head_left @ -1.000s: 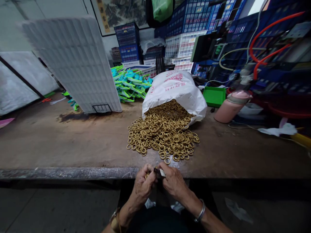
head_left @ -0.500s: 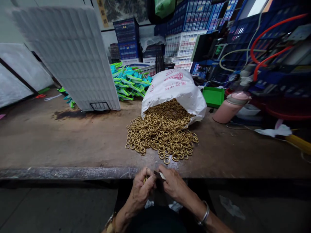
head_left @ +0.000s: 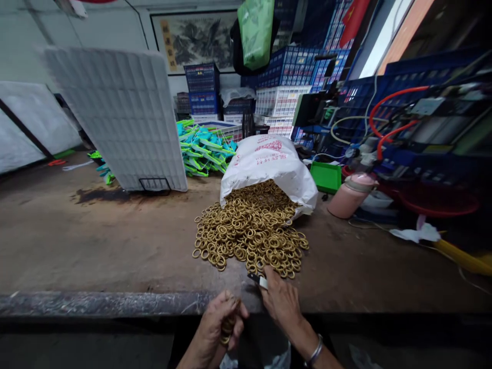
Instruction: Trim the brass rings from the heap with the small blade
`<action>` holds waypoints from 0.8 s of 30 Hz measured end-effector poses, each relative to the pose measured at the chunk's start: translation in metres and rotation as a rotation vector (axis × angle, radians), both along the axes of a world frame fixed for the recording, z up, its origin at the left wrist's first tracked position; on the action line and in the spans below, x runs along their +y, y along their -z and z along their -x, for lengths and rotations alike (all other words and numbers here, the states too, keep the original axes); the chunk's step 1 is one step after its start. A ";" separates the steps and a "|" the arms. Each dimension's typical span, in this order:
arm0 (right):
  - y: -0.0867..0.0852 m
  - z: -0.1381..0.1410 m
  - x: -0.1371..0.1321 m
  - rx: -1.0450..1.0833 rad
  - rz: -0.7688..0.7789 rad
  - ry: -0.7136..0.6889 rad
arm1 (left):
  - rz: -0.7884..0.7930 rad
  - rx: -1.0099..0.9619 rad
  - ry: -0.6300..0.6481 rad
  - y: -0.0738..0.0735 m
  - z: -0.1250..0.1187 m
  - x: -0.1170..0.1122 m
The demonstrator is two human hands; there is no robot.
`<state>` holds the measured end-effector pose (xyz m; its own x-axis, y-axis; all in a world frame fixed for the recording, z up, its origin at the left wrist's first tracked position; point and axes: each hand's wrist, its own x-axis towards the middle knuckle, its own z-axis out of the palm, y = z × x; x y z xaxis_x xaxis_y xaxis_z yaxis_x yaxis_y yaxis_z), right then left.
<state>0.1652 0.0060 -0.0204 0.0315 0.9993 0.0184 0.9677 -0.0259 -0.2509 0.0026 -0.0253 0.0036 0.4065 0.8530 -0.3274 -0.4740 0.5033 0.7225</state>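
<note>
My left hand (head_left: 218, 324), below the front edge of the table, is closed around several gold-coloured rings (head_left: 226, 328) stacked in its fingers. My right hand (head_left: 283, 300) reaches over the table edge to the near side of a heap of loose gold-coloured rings (head_left: 249, 230). It grips a small knife (head_left: 263, 282) with a dark blade and a white handle, the blade pointing left. The right fingertips are at the heap's nearest rings; whether they pinch one is too small to tell. The heap spills from the mouth of a white sack (head_left: 269, 166) lying on its side.
On the wooden table (head_left: 115, 246), a white ribbed panel (head_left: 119, 118) stands at left beside green and blue plastic pieces (head_left: 205, 148). A pink bottle (head_left: 351, 196) and a green tray (head_left: 326, 177) are to the right. Crates (head_left: 282, 100) are stacked behind.
My right hand has gone forward with the knife, away from my left hand, to the heap's near edge. My left hand has turned, showing its rings. The view has tilted up.
</note>
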 end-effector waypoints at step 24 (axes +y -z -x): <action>-0.001 0.007 0.009 0.946 0.083 0.019 | 0.121 -0.093 -0.045 0.001 0.000 0.013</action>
